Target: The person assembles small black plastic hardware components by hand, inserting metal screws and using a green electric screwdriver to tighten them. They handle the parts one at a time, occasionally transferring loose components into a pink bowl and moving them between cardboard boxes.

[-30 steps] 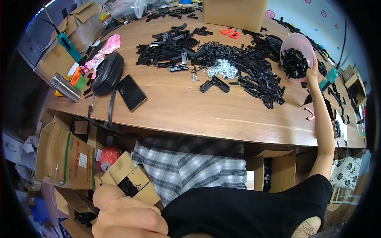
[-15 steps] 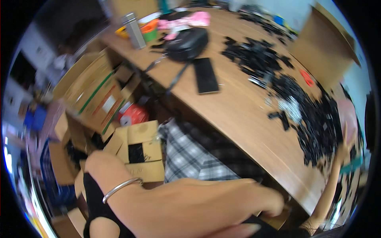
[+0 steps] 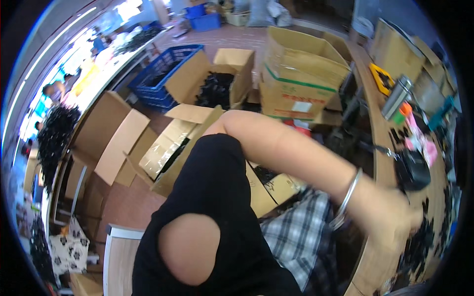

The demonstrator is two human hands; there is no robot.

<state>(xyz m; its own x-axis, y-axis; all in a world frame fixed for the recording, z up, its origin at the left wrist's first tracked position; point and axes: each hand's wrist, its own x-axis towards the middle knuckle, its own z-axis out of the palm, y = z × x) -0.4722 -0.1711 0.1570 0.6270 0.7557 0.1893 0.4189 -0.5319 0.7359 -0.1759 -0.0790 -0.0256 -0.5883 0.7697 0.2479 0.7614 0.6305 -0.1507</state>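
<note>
My left hand (image 3: 387, 212) is at the right, over the edge of the wooden table (image 3: 368, 269), smeared by motion. A silver bracelet (image 3: 349, 195) circles its wrist, and the bent arm in a black sleeve (image 3: 212, 167) crosses the middle of the view. The fingers are too blurred to show whether they hold anything. Just beyond the hand lies a heap of small black pieces (image 3: 419, 246), partly hidden by it. A black bag (image 3: 414, 169) with a strap rests on the table farther back. My right hand is out of view.
Black pieces fill an open cardboard box (image 3: 242, 59); beside it stand a blue crate (image 3: 190, 52) and a large carton (image 3: 296, 74). Checked cloth (image 3: 296, 234) lies below my forearm. A metal flask (image 3: 396, 96) stands on the table. People are at a far-left bench.
The view has swung left, bringing the boxes and far bench into sight. My left hand now appears farther right, near the table heap. My right hand, earlier at the black pieces, has left view.
</note>
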